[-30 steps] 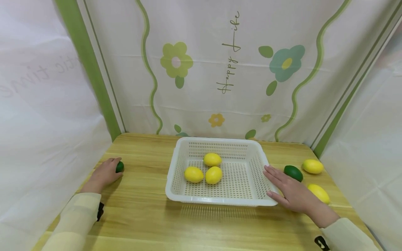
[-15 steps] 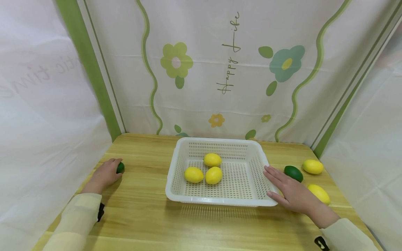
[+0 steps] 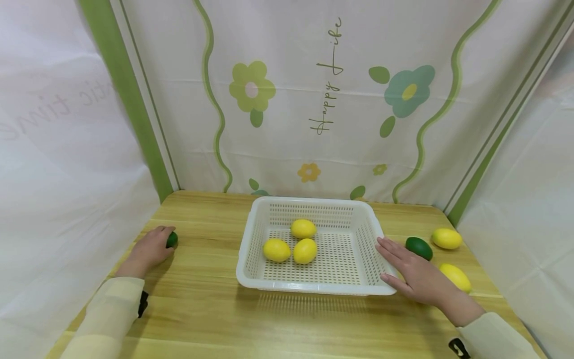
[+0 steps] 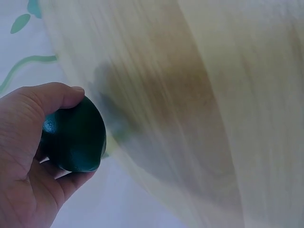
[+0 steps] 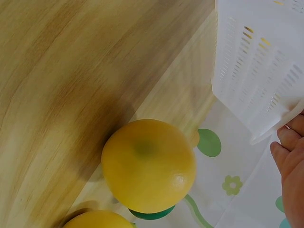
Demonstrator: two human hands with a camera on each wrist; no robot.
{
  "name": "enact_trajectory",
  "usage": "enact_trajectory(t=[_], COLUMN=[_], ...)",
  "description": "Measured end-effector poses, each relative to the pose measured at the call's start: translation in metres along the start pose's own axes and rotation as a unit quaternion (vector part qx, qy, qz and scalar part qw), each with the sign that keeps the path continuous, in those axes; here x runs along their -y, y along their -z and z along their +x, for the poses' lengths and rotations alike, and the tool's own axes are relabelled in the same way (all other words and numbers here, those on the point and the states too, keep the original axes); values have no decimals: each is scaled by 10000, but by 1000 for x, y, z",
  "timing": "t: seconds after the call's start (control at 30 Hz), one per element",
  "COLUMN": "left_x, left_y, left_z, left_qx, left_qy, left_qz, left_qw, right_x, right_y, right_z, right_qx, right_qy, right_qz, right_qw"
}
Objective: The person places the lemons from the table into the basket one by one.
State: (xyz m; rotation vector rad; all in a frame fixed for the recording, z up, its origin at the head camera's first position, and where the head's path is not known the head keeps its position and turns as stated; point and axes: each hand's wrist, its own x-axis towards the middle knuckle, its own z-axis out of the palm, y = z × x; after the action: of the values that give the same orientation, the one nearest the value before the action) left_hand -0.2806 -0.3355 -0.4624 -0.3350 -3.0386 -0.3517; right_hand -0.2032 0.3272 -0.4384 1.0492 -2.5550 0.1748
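Observation:
At the table's left side my left hand (image 3: 150, 248) grips a dark green lime (image 3: 172, 240). In the left wrist view, thumb and fingers curl around that lime (image 4: 76, 135). My right hand (image 3: 417, 274) lies with straight fingers on the right rim of a white perforated basket (image 3: 314, 287); the right wrist view shows fingertips touching the rim. Inside the basket, on its left half, sit three yellow lemons, one lemon (image 3: 303, 229) behind the other two.
Right of the basket lie another green lime (image 3: 419, 248), a lemon (image 3: 446, 238) near the table edge, and a closer lemon (image 3: 456, 277) partly behind my right hand. White patterned curtains (image 3: 287, 139) enclose the wooden table (image 3: 202, 319) at the back and sides.

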Motion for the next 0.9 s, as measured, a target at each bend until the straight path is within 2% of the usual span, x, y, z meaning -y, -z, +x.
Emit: enact_trajectory(t=[0.2, 0.9], left_x=[-3, -28], left_y=[3, 19], left_z=[1, 10], left_qx=[-173, -718], left_qy=[-118, -1029], left_qz=[58, 504], left_qw=[9998, 9908], right_x=[0, 1], right_y=[0, 1], right_z=[0, 1], right_qx=[-27, -13], right_qy=[34, 39], right_qz=[1, 26], right_qw=[10000, 10000])
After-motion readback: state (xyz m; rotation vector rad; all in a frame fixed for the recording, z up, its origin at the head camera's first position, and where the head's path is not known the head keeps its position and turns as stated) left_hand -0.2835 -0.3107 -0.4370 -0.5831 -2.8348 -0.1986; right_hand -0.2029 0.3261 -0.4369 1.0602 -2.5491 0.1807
